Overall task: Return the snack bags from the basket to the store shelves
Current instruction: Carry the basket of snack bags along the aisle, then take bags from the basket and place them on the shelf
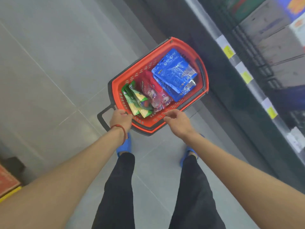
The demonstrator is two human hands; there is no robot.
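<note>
While the left hand (121, 120) curls on the basket (149, 63) rim and the right hand (178, 123) hovers, fingers apart, the stacked green bags (137, 101) could spill.

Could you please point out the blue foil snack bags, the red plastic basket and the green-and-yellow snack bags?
blue foil snack bags (173, 75), head view, front of the top bag.
red plastic basket (148, 123), head view, near perforated wall.
green-and-yellow snack bags (140, 98), head view, yellow panel.

Left hand (120, 118) fingertips vanish at the basket (149, 127) rim, grip unclear, red bags (148, 85) sit half buried between green bags (135, 100) and blue bags (173, 73), while shelf boxes (272, 47) and price tags (229, 51) smear unreadable, cropped at the right edge.
</note>
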